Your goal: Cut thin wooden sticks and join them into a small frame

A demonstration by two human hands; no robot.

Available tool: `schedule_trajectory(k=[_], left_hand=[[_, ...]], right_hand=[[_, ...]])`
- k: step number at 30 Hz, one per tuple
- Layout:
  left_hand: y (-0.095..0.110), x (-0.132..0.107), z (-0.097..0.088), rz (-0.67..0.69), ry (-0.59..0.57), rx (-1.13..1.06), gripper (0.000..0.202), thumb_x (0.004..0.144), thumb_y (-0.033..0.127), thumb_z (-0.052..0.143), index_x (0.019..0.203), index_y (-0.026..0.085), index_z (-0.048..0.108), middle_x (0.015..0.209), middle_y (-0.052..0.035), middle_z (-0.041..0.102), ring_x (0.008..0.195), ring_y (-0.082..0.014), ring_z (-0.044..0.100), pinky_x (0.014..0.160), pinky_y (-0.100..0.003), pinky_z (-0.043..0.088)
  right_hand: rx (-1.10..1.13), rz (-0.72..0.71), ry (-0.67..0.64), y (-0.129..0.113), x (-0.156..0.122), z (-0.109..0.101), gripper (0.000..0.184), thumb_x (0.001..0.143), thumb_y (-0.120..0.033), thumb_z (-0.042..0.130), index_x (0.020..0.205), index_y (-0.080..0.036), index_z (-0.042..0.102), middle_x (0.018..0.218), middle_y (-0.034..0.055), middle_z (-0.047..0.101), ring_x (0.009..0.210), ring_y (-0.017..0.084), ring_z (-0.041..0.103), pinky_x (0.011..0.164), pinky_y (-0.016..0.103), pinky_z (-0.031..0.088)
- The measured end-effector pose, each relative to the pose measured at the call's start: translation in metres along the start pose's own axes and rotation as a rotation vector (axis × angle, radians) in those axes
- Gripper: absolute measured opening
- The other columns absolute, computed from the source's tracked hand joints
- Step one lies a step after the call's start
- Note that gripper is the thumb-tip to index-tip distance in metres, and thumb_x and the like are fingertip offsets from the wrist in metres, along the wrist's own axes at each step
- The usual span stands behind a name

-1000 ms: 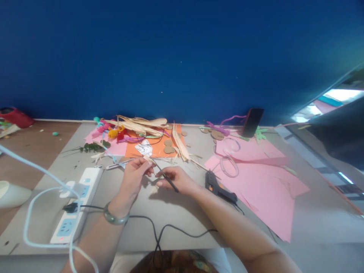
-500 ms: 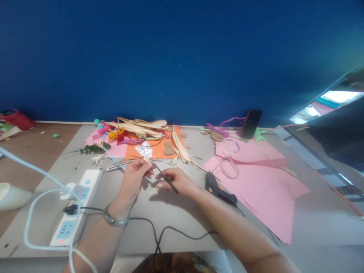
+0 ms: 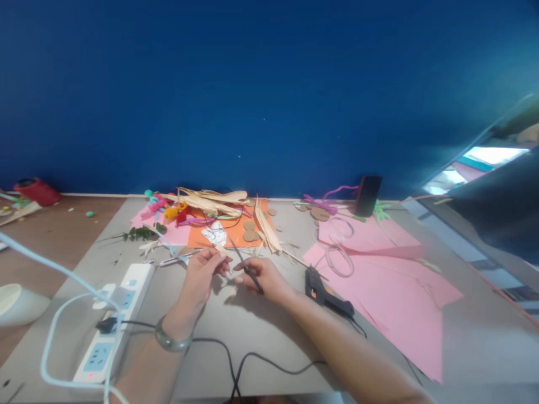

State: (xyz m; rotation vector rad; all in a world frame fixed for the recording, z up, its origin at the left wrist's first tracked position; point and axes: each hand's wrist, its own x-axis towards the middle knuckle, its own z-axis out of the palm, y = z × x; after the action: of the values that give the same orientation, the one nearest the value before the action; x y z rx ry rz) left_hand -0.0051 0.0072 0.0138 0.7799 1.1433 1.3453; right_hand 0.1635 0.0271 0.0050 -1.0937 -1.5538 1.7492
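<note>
My left hand [image 3: 208,269] is closed, thumb and fingers pinching a small pale strip of dried corn husk [image 3: 219,248]. My right hand [image 3: 263,278] grips black tweezers [image 3: 252,279], their thin tips pointing up and away to the left. Between the two hands, pale scraps show near the fingertips, too blurred to make out fully. Just beyond lies orange paper [image 3: 231,238] bearing a white patterned piece [image 3: 214,233] and round cardboard discs [image 3: 250,231]. A long dried husk [image 3: 266,227] rests at the paper's right edge, with more husks [image 3: 210,200] piled behind.
A white power strip [image 3: 113,325] with plugs and cords stands left, near a white cup [image 3: 21,304]. To the right lie a black glue gun [image 3: 326,292], pink paper sheets [image 3: 400,303], a tape ring [image 3: 340,261] and a propped phone [image 3: 368,195]. A blue wall [image 3: 269,101] bounds the back.
The view has tilted up, so the table sits lower in the picture. In my right hand the tweezers have swung slightly away from the husk piece in my left hand.
</note>
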Motion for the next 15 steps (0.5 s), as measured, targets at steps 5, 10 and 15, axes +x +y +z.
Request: schedule_trajectory(k=[5, 10, 15], left_hand=[[-0.002, -0.002, 0.003, -0.003, -0.075, 0.098, 0.019, 0.071, 0.03, 0.067, 0.062, 0.012, 0.064, 0.059, -0.0032, 0.065, 0.051, -0.0097, 0.055, 0.049, -0.019, 0.044], [-0.01, -0.001, 0.007, -0.009, -0.102, 0.182, 0.02, 0.071, 0.031, 0.066, 0.062, 0.014, 0.063, 0.05, 0.0011, 0.059, 0.046, -0.0084, 0.051, 0.047, -0.018, 0.041], [-0.018, 0.0, 0.008, -0.032, -0.087, 0.119, 0.02, 0.068, 0.032, 0.07, 0.065, 0.014, 0.061, 0.049, 0.0028, 0.056, 0.045, -0.008, 0.05, 0.047, -0.018, 0.04]], right_hand=[[0.122, -0.126, 0.179, -0.005, 0.001, -0.003, 0.048, 0.057, -0.039, 0.079, 0.094, -0.014, 0.06, 0.063, -0.0031, 0.056, 0.052, 0.008, 0.047, 0.05, 0.021, 0.036], [0.145, -0.156, 0.178, -0.005, 0.001, -0.003, 0.045, 0.061, -0.037, 0.076, 0.096, -0.015, 0.059, 0.067, -0.0013, 0.059, 0.056, 0.01, 0.05, 0.053, 0.023, 0.038], [0.15, -0.166, 0.169, -0.003, 0.001, -0.001, 0.041, 0.063, -0.037, 0.075, 0.094, -0.016, 0.058, 0.063, -0.0034, 0.055, 0.053, 0.009, 0.047, 0.052, 0.022, 0.036]])
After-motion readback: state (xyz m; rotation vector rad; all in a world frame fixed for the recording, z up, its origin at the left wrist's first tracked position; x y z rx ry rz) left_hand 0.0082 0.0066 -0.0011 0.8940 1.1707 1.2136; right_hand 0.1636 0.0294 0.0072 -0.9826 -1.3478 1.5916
